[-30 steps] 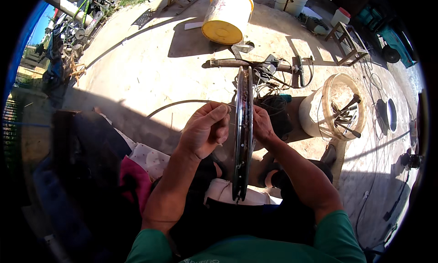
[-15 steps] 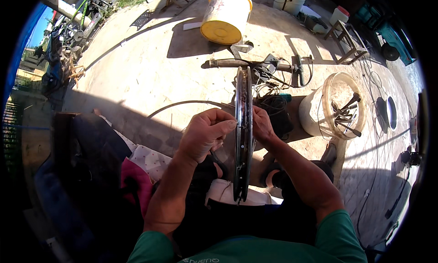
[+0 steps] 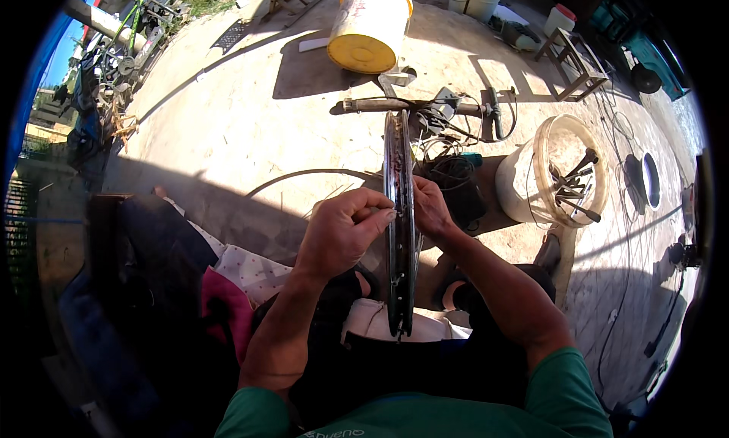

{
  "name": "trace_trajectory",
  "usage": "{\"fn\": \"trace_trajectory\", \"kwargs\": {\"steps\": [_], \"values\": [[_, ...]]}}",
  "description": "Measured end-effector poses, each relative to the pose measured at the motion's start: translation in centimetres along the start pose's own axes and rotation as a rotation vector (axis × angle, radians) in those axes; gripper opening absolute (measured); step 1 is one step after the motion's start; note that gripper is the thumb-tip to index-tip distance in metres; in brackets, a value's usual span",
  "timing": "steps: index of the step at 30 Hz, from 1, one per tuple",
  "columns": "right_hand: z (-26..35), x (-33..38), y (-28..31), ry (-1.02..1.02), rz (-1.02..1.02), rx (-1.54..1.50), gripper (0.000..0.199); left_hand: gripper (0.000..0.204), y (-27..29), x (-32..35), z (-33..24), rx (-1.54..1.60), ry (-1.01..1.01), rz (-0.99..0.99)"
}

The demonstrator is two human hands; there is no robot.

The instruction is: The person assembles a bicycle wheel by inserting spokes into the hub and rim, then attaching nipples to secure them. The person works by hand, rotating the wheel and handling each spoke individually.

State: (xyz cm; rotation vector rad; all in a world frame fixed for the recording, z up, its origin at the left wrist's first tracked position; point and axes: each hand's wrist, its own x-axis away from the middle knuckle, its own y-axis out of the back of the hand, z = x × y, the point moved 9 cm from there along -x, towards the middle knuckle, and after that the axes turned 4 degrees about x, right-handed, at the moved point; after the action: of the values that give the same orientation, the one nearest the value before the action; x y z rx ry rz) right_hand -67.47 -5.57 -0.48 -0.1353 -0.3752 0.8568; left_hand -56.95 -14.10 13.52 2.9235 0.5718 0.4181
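Chrome-bright and seen edge-on, the round metal bicycle wheel rim (image 3: 399,225) stands upright between your two hands. Your left hand (image 3: 342,229) has its fingers curled shut, fingertips pinched against the rim's left side; your right hand (image 3: 430,208) presses its right side, fingers hidden behind it. Beyond your right fingers sits a white plastic bucket (image 3: 531,187) of tools.

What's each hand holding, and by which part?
Both are on the wheel rim, held upright and edge-on. The left hand pinches its left edge about midway up; the right hand grips the right side opposite.
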Motion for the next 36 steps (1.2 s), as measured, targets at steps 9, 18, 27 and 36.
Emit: {"fn": "trace_trajectory", "kwargs": {"steps": [9, 18, 27, 36], "values": [[-0.4, -0.1, -0.1, -0.011, 0.012, 0.055, 0.048, 0.013, -0.8, 0.2, -0.8, -0.046, -0.043, 0.008], [0.8, 0.4, -0.5, -0.018, 0.019, 0.075, 0.051, 0.021, -0.4, 0.6, -1.4, -0.076, -0.056, -0.036], [0.3, 0.2, -0.1, -0.018, 0.005, 0.072, 0.052, 0.011, -0.7, 0.8, -1.2, -0.08, -0.042, -0.076], [1.3, 0.7, -0.5, -0.056, 0.006, 0.106, 0.053, 0.018, -0.6, 0.7, -1.5, -0.139, -0.079, -0.065]]}}
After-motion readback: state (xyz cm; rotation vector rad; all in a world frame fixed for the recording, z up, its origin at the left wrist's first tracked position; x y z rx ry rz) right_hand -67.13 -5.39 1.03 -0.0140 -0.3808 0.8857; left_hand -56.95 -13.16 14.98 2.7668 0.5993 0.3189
